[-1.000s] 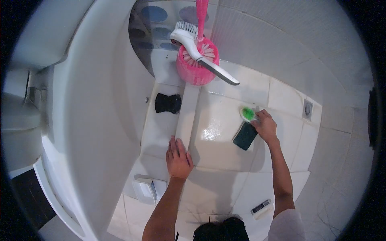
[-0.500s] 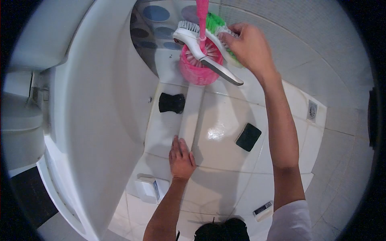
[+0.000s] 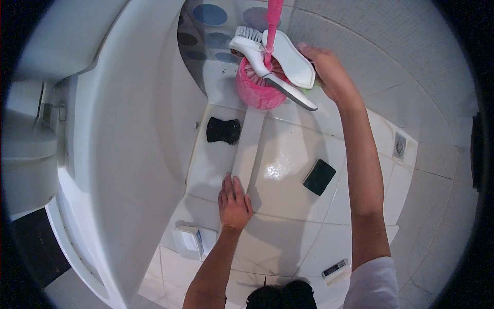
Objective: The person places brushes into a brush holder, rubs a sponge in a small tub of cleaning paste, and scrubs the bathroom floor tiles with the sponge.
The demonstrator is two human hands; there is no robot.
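My right hand (image 3: 329, 73) is at the right edge of a white brush (image 3: 290, 59) whose bristles face down; a bit of green shows under it. This brush rests on the pink round holder (image 3: 261, 92), beside a white brush with a grey handle (image 3: 274, 77) lying across it. A pink handle (image 3: 274, 26) rises from the holder. Whether my right fingers still grip the brush is hard to make out. My left hand (image 3: 235, 205) lies flat on the white ledge (image 3: 250, 147), fingers slightly apart, holding nothing. A dark green sponge (image 3: 319, 177) lies on the tiles.
A black sponge (image 3: 223, 131) lies left of the ledge. Near my left forearm is a white box (image 3: 189, 242). A small white object with a dark window (image 3: 336, 270) sits by my right sleeve. A drain (image 3: 399, 146) is at the right; a white tub (image 3: 128, 139) stands left.
My right hand carried the green-bristled brush from beside the green sponge up to the pink holder. The brush has turned so its white back faces up. My left hand has stayed on the ledge.
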